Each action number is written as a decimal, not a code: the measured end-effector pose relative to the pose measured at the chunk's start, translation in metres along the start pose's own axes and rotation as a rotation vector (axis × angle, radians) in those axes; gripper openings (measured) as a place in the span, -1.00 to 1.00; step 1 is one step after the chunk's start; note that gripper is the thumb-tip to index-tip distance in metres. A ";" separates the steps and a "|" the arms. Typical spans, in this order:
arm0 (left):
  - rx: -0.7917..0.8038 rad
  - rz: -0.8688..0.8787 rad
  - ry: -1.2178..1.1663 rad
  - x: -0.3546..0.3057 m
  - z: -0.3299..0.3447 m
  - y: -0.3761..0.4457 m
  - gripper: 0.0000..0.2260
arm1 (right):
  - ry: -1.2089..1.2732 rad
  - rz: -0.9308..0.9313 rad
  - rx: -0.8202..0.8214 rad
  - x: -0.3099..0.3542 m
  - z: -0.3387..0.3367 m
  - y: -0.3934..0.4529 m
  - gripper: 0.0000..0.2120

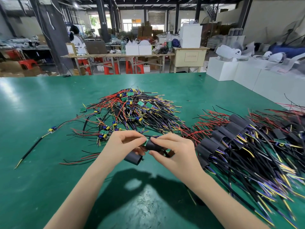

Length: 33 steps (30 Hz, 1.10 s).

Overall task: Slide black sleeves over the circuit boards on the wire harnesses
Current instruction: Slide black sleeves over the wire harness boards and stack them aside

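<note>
Between your two hands, just above the green table (41, 162), is a short black sleeve (152, 145), a soft tube of thin, dull material. Its open mouth faces left, toward a small green circuit board (144, 140) whose edge shows at that mouth. The board looks only partly entered, if at all; fingers hide the join.

Your right hand (173, 150) pinches the sleeve, thumb underneath and curled fingers on top. Your left hand (127, 142) pinches the board end of the harness with thumb and forefinger, the other fingers curled. A second black sleeve (133, 157) sits just below your left hand; whether that hand holds it or it lies on the table cannot be told.

Expect the sleeve to be very light and limp, likely to flatten shut if squeezed hard, so hold it by its sides and let the mouth stay round. The board is stiff, light and probably fragile, with raised parts that could snag the sleeve's edge. Grip it by its edges or by the wires just behind it.

Beyond your hands lies a tangled pile of bare harnesses (132, 111), red, black, yellow and purple wires with small green boards showing. To your right is a larger heap of sleeved harnesses (239, 139), black tubes lined up near your right hand. To the far left, a single harness (39, 139) lies apart.

Behind the table is a cluttered workshop with benches, red stools and white boxes.
</note>
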State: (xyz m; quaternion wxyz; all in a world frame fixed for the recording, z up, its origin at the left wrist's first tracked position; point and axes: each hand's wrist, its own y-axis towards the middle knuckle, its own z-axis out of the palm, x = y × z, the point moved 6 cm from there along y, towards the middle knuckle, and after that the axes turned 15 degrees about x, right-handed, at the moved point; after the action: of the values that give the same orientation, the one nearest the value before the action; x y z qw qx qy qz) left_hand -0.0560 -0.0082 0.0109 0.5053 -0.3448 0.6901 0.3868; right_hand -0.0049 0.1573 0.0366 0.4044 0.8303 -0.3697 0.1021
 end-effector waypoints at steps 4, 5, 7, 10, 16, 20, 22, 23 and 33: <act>0.163 -0.001 -0.080 -0.002 0.000 -0.002 -0.77 | 0.083 0.123 -0.063 -0.011 -0.006 0.001 -0.72; 0.159 0.020 -0.038 -0.005 -0.002 -0.003 -0.78 | 0.123 0.144 -0.077 -0.013 -0.009 0.002 -0.72; 0.129 0.056 0.047 -0.006 -0.005 -0.004 -0.77 | 0.166 0.147 -0.080 -0.014 -0.010 0.002 -0.72; 0.134 0.062 0.047 -0.004 0.003 -0.003 -0.76 | 0.129 0.114 -0.047 -0.009 -0.005 0.003 -0.72; 0.155 0.153 0.299 -0.018 0.016 -0.003 -0.80 | 0.074 0.100 -0.058 -0.010 -0.003 0.002 -0.74; 0.224 0.165 0.432 -0.019 0.023 -0.004 -0.63 | 0.024 0.083 -0.006 -0.009 0.000 0.000 -0.75; 0.246 0.152 0.444 -0.017 0.025 -0.004 -0.61 | -0.013 0.077 0.040 -0.008 0.001 0.000 -0.75; 0.249 0.149 0.445 -0.015 0.026 -0.004 -0.63 | -0.033 0.078 0.063 -0.006 0.001 0.001 -0.75; -0.065 0.056 0.444 -0.001 -0.017 -0.001 -0.71 | -0.535 0.116 -0.097 0.006 -0.137 0.015 -0.78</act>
State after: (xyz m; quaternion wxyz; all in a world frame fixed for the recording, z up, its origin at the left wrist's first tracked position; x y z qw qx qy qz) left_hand -0.0623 -0.0237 0.0150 0.3188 -0.4181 0.7809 0.3373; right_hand 0.0063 0.2508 0.1375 0.3250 0.7849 -0.5147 -0.1154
